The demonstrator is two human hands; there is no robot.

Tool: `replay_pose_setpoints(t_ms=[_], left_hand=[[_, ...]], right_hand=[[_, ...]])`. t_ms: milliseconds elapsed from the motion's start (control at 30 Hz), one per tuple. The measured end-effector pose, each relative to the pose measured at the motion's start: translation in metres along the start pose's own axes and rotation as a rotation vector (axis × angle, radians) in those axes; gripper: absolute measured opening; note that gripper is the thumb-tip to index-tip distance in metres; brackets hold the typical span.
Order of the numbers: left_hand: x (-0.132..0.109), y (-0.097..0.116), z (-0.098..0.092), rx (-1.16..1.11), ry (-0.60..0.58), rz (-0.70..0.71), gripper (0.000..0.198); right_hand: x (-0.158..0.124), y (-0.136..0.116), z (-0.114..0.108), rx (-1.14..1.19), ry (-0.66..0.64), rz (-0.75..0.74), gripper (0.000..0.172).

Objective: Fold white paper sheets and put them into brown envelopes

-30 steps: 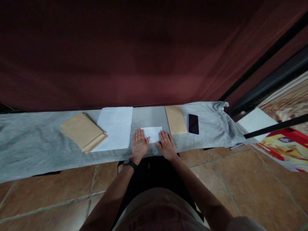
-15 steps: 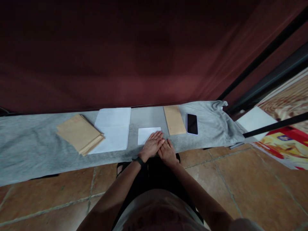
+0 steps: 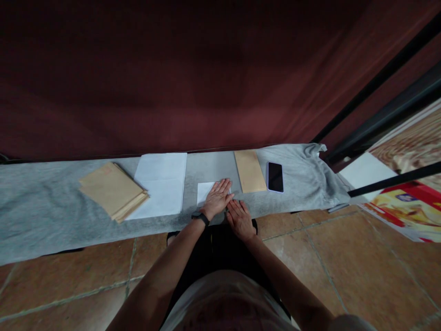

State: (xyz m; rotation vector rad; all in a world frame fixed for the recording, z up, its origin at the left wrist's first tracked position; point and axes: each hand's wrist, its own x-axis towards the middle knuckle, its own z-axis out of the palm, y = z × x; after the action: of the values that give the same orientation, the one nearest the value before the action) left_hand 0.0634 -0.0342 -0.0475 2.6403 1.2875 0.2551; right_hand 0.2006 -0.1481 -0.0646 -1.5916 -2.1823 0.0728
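A small folded white sheet of paper (image 3: 204, 191) lies on the grey cloth in front of me. Across its right part my left hand (image 3: 217, 196) is laid flat, fingers stretched out, with a dark watch on the wrist. Just to the right, at the near edge of the cloth, rests my right hand (image 3: 240, 219), its fingers extended and holding nothing. The left thumb comes close to the right fingertips. Part of the paper is hidden beneath the left hand.
Left of the paper lies a stack of white sheets (image 3: 161, 179), partly overlapped by a pile of brown envelopes (image 3: 112, 191). To the right are a single brown envelope (image 3: 250, 171) and a phone (image 3: 275, 177). Grey cloth (image 3: 51, 202) covers the narrow bench; a dark red wall (image 3: 206, 92) rises behind.
My left hand has slid forward and a little left over the paper, away from the right hand it was touching. The right hand has barely moved.
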Motion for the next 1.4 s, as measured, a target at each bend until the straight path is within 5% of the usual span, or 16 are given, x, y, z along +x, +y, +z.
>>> replay_pose_setpoints(t_ms=[667,967,1400], left_hand=[[-0.075,-0.009,-0.006,0.030,-0.045,0.238,0.060],[-0.077,-0.009,-0.007,0.036,-0.039,0.256,0.053],[-0.079,-0.006,-0.009,0.042,-0.003,0.252,0.052]], right_hand=[[0.006,0.011,-0.002,0.376,0.104,0.100,0.043],[0.053,0.024,-0.002,0.119,-0.157,-0.064,0.049],[0.084,0.023,0.019,-0.071,-0.121,0.072,0.058]])
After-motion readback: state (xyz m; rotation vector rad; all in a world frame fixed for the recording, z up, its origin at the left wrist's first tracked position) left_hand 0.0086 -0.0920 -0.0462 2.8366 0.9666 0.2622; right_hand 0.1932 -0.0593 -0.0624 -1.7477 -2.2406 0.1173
